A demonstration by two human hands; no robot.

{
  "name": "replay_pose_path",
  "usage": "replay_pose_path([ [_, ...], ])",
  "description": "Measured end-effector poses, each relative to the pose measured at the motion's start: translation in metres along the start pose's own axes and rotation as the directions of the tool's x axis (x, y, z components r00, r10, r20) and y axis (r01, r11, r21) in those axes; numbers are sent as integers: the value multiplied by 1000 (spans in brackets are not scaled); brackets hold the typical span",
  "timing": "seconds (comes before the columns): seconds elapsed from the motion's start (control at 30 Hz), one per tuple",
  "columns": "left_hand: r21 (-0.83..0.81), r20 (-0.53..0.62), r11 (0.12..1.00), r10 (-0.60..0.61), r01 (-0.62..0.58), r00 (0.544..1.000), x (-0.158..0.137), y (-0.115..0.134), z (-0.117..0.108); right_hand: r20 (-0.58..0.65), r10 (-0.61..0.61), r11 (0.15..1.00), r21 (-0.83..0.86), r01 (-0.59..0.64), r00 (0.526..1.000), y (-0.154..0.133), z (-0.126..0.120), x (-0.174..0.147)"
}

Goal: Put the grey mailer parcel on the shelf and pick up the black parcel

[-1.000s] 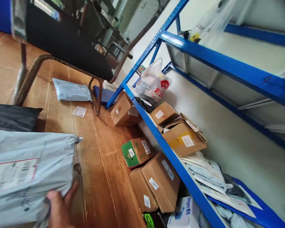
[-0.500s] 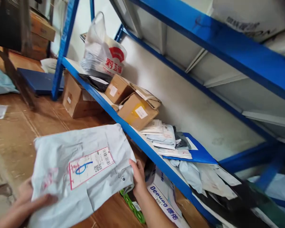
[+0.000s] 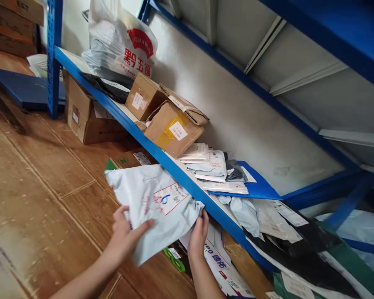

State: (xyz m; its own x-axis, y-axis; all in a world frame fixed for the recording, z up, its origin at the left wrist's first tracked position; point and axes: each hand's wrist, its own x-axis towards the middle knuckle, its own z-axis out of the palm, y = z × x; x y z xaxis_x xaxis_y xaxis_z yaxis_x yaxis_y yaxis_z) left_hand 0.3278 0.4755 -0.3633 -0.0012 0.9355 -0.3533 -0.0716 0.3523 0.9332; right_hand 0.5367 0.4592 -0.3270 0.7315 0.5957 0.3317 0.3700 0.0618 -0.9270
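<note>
Now both hands — the left hand [image 3: 124, 234] and right hand [image 3: 198, 236] — are gripping the grey mailer bag [image 3: 154, 203] at six o'clock, hovering just off the blue shelf edge [image 3: 162, 160] — not shelved yet.

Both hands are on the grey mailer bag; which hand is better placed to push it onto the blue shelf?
Probably the right hand. It grips the grey plastic mailer bag at the corner nearest the blue metal shelf edge, just below it. The left hand holds the floor-side edge, farther away.
</note>
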Motion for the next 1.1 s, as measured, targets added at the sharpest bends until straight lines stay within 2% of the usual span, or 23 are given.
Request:
replay_pose_path([
  [0.07,-32,64,999,6,-4,998,5,18,37,27,-199,962,-183,201,980,-2,-11,-8],
  [0.13,-75,216,996,-29,46,976,12,25,60,141,-361,879,-278,387,922,-5,-19,-16],
  [0.17,-73,296,993,-69,95,953,17,25,65,225,-423,828,-296,475,878,-5,-22,-17],
  [0.23,-15,443,989,-126,148,888,31,24,61,436,-509,685,-317,656,742,-5,-25,-12],
  [0.27,27,516,994,-105,106,850,39,25,54,534,-525,606,-312,732,663,-3,-26,-7],
  [0.3,66,567,998,-48,13,822,49,27,46,603,-531,540,-301,786,595,0,-28,1],
  [0.33,101,588,988,35,-117,808,60,31,36,635,-537,495,-296,817,555,5,-29,10],
  [0.37,147,573,956,125,-252,810,71,36,28,634,-548,473,-302,827,545,9,-30,19],
  [0.43,290,388,858,298,-423,872,94,48,17,581,-567,493,-328,806,584,18,-32,36],
  [0.5,345,188,847,360,-404,914,114,59,16,542,-546,544,-351,762,639,23,-33,46],
  [0.53,319,143,875,335,-363,931,122,61,20,520,-534,567,-366,738,667,24,-34,46],
  [0.57,277,133,908,287,-314,949,129,62,25,472,-527,594,-390,704,707,26,-34,42],
  [0.63,211,178,948,203,-239,963,140,59,35,280,-536,671,-432,603,797,34,-36,24],
  [0.7,200,257,952,179,-233,950,148,52,42,51,-505,780,-401,481,862,54,-39,-6],
  [0.73,198,288,951,173,-236,942,151,47,44,-13,-460,834,-348,427,888,68,-41,-22],
  [0.77,200,314,951,166,-236,935,155,44,45,52,-344,896,-281,345,937,82,-42,-37],
  [0.8,207,335,950,156,-234,929,158,41,45,170,-171,948,-239,209,971,96,-42,-48],
  [0.83,218,349,948,147,-233,926,161,38,44,227,-21,977,-202,68,974,107,-39,-54],
  [0.87,231,359,944,140,-234,923,164,37,43,293,119,981,-181,-67,949,115,-34,-56],
  [0.93,253,377,933,147,-255,914,168,36,42,319,285,958,-132,-255,904,118,-16,-49],
  [1.03,264,399,914,187,-308,897,164,35,42,265,337,941,-53,-335,903,104,13,-31],
  [1.1,263,416,905,206,-334,886,156,34,42,256,341,939,-56,-339,904,98,18,-26],
])
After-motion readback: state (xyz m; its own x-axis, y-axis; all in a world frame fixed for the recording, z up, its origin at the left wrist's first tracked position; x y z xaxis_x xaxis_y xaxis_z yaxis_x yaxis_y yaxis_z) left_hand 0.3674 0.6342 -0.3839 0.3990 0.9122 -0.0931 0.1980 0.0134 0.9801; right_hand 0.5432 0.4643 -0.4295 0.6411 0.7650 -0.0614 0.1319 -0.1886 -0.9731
